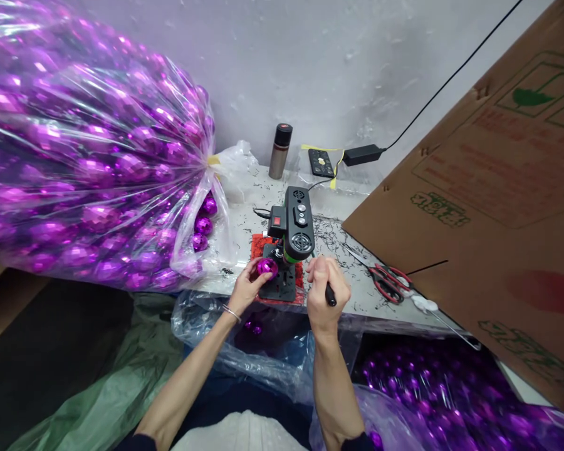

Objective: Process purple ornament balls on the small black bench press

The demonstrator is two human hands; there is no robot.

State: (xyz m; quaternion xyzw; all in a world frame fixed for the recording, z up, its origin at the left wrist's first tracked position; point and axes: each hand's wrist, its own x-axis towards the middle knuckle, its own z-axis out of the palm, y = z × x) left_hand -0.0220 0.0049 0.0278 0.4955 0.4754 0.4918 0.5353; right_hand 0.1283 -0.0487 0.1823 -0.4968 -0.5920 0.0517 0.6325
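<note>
A shiny purple ball [267,268] is held in the fingers of my left hand [247,287], at the left side of a black bench machine [299,220]. The ball sits just below the machine's silver fitting; whether they touch is hard to tell. My right hand [328,289] is closed round a black handle [330,294] to the right of the machine. Most of that handle is hidden in the fist. Under the machine's black base [286,283] lies a red mat [299,294].
A huge clear bag of purple balls [98,169] fills the left. A bottle [281,151] and black power adapter [363,155] stand at the back. Red-handled scissors [388,282] lie beside a cardboard box [489,207] on the right. More bagged balls [432,394] are below the table.
</note>
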